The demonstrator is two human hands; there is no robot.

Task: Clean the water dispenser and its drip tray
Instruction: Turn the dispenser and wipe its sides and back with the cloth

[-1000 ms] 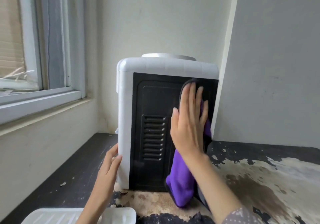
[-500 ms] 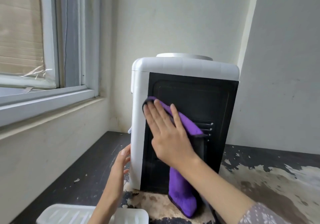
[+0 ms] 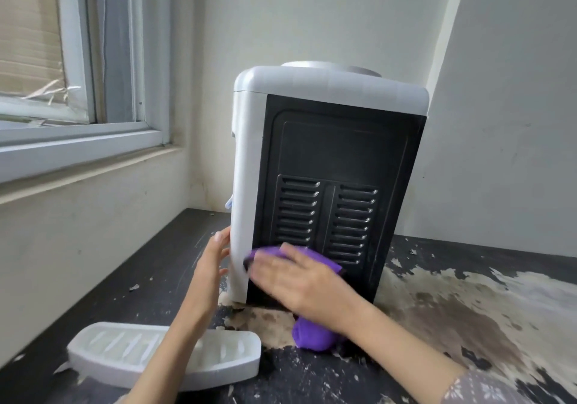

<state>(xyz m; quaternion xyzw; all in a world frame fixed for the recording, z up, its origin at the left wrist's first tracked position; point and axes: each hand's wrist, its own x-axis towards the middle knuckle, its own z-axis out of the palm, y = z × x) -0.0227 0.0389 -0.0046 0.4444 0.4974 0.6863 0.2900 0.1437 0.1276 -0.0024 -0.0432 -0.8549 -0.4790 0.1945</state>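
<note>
Right hand (image 3: 299, 282) lies flat, fingers extended, pressing a purple cloth (image 3: 312, 335) against the lower black rear panel (image 3: 337, 160) of the water dispenser (image 3: 331, 91); the cloth's tail hangs down to the counter (image 3: 468, 310). Left hand (image 3: 212, 263) is open, fingertips touching the dispenser's white side edge. Nearest the camera, the white drip tray (image 3: 118, 356) lies on the counter, detached. The dispenser stands upright in the corner, beside a window (image 3: 78, 91).
</note>
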